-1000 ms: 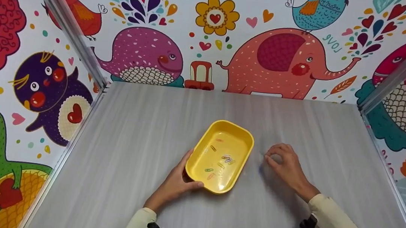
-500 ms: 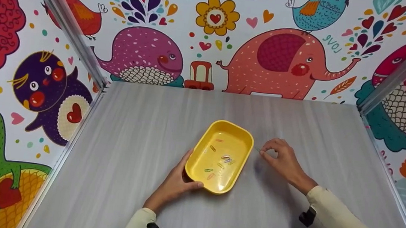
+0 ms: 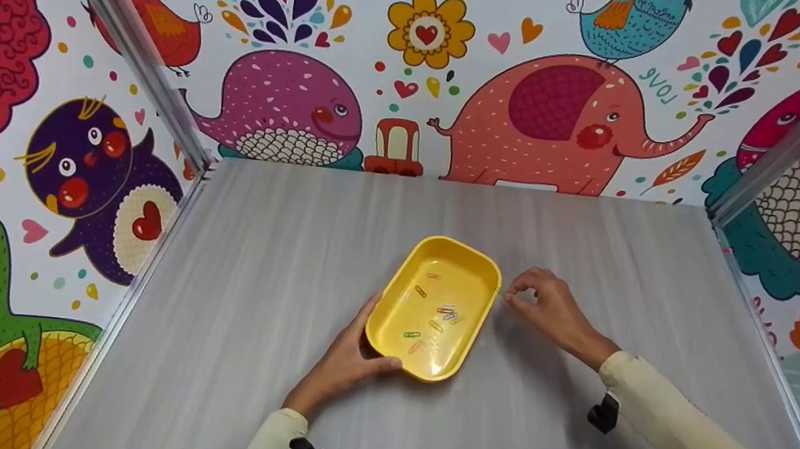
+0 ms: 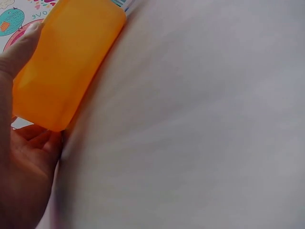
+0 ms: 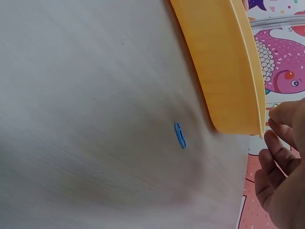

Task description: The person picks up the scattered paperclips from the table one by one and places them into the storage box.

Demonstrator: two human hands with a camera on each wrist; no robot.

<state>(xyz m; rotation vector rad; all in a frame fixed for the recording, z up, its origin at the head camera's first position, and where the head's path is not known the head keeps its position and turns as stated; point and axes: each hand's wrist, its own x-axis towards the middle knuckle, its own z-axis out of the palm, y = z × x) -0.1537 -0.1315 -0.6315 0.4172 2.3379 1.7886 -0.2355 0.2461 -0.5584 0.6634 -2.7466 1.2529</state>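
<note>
My left hand (image 3: 345, 356) grips the near left corner of a yellow plastic tray (image 3: 462, 270), with the thumb on its near rim. Inside lie several coloured paper clips (image 3: 435, 326), scattered over the bottom. At the tray's right rim, my right hand (image 3: 551, 309) pinches a thin, greenish paper clip (image 3: 500, 291) between thumb and forefinger; it is small, and its tip is at or just over the rim. A blue paper clip (image 5: 180, 135) lies on the table below the right hand in the right wrist view.
The grey wood-grain table (image 3: 279, 241) carries the tray. Walls with cartoon animals (image 3: 293, 109) stand behind and at both sides, with metal posts (image 3: 129, 40) at the corners. Each wrist wears a small black camera (image 3: 603, 413).
My right hand has moved left with the pinched paper clip, from a little way off up to the tray's right rim. The left hand and the tray have stayed in place.
</note>
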